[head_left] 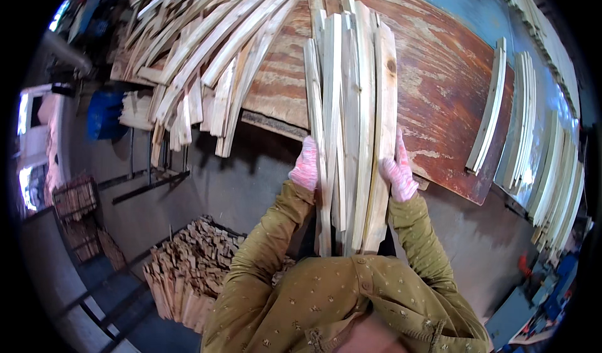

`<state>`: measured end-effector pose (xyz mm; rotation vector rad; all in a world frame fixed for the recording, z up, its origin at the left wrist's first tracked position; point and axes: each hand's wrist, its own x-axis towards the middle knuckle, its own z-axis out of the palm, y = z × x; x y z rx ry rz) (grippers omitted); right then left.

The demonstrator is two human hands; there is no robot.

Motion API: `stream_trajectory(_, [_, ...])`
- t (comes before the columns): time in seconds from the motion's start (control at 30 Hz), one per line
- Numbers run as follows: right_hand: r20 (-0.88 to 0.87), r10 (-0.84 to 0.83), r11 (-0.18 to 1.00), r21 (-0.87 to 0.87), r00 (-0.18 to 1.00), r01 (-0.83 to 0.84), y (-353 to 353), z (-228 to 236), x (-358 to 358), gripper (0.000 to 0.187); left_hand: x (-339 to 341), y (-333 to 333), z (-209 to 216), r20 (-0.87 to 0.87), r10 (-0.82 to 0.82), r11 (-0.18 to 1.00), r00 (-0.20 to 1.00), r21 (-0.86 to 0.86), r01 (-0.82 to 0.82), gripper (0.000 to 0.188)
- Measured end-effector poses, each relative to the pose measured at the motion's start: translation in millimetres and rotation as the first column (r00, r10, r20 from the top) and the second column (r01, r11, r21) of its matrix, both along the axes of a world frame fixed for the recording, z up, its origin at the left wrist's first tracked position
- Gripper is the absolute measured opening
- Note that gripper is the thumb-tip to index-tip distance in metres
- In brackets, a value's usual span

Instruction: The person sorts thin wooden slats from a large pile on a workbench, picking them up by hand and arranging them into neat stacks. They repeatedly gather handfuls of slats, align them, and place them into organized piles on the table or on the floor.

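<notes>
Grey concrete floor (251, 190) runs beneath the whole view, dusty and shadowed under the bench. Closest in, at six o'clock, olive sleeves with a small pale print come up from the lower edge toward the middle. Between them stands a bundle of pale wooden slats (348, 121), long and thin, held nearly upright so that its lower ends sit close against the person's chest and its upper ends fan a little toward twelve o'clock. The left hand (306, 165), in a pink glove, presses flat against the bundle's left edge, fingers wrapped round the outer slat. The right hand (397, 174), gloved the same, clasps the right edge, fingers curled over the widest slat. Both hands grip the bundle from opposite sides, about halfway up its length. At seven o'clock, low on the floor, lies a heap of short wood offcuts (188, 265) packed inside a dark metal frame. At nine o'clock a second, smaller crate of offcuts (75, 196) stands by the wall. Behind the bundle a broad reddish plywood sheet (439, 83) serves as a benchtop, worn and streaked. On it, toward eleven o'clock, a loose pile of long slats (207, 45) overhangs the near edge. At two o'clock a few slats (489, 111) lie on the sheet's far side, and further stacks (552, 171) line the edge at three o'clock.
</notes>
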<state>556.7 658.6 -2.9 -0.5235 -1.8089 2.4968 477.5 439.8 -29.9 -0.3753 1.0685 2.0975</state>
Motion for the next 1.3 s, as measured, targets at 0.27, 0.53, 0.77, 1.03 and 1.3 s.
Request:
stream_trajectory(0.27, [0.119, 0.111, 0.952, -0.299, 0.987, -0.071, 19.8, -40.6, 85.6, 0.077, 97.6, 11.9, 32.4, -0.144, 0.134, 0.908, 0.981, -0.379, -0.179, 0.056])
stream_trajectory(0.53, [0.239, 0.164, 0.804, -0.594, 0.957, 0.011, 33.5, -25.1, 110.2, 0.07, 44.8, 16.5, 28.2, -0.409, 0.127, 0.918, 0.904, -0.297, -0.263, 0.048])
stream_trajectory(0.77, [0.206, 0.106, 0.807, -0.59, 0.973, 0.037, 31.2, -11.8, 77.9, 0.074, -31.0, 18.8, -24.8, -0.057, 0.124, 0.954, 0.991, -0.269, -0.134, 0.052])
stream_trajectory(1.03, [0.272, 0.112, 0.815, -0.575, 0.956, 0.068, 21.1, -9.5, 57.5, 0.08, -62.0, -31.6, -79.0, -0.486, -0.53, 0.692, 0.694, -0.721, 0.023, 0.038])
stream_trajectory(1.3, [0.271, 0.078, 0.838, -0.539, 0.96, 0.084, 22.5, -19.7, 62.1, 0.082, 112.7, -49.1, -14.1, -0.326, -0.372, 0.779, 0.869, -0.619, 0.102, 0.032])
